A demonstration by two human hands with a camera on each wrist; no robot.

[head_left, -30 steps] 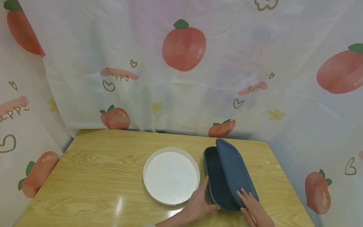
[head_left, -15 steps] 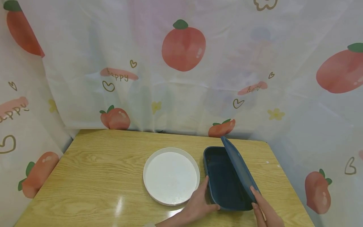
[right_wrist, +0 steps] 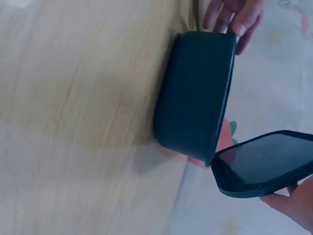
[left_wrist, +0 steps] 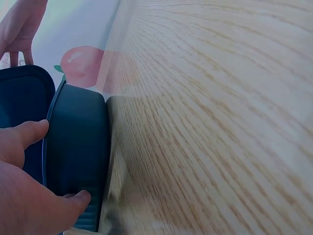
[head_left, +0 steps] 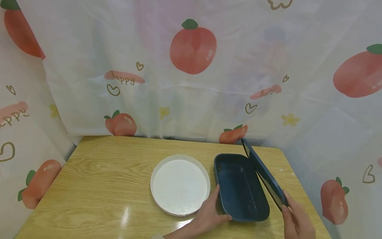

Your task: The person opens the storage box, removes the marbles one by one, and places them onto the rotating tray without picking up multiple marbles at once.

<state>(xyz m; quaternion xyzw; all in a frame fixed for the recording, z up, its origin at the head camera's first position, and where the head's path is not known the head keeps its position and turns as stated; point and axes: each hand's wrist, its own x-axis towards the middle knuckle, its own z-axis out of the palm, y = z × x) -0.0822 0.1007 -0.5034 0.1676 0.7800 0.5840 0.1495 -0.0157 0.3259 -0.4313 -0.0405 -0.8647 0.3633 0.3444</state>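
Note:
A dark blue rectangular food container [head_left: 241, 191] stands on the table, its inside visible. My left hand [head_left: 206, 214] grips its near left corner, thumb at the near rim and fingers along the left side. In the left wrist view, digits touch the rim and outer wall of the container [left_wrist: 78, 147]. My right hand [head_left: 298, 217] pinches the near end of the matching blue lid [head_left: 266, 172], which is tilted steeply at the container's right side. The right wrist view shows the underside of the lid [right_wrist: 269, 159], with one corner close to the container's rim.
A round white plate [head_left: 180, 186] with a raised rim lies just left of the container. The wooden table [head_left: 104, 182] extends to the left. A fruit-patterned curtain [head_left: 191, 99] hangs behind and at both sides.
My right hand has moved right with the lid, tipping it further up and off the container, so more of the inside shows. The left hand and container have stayed in place.

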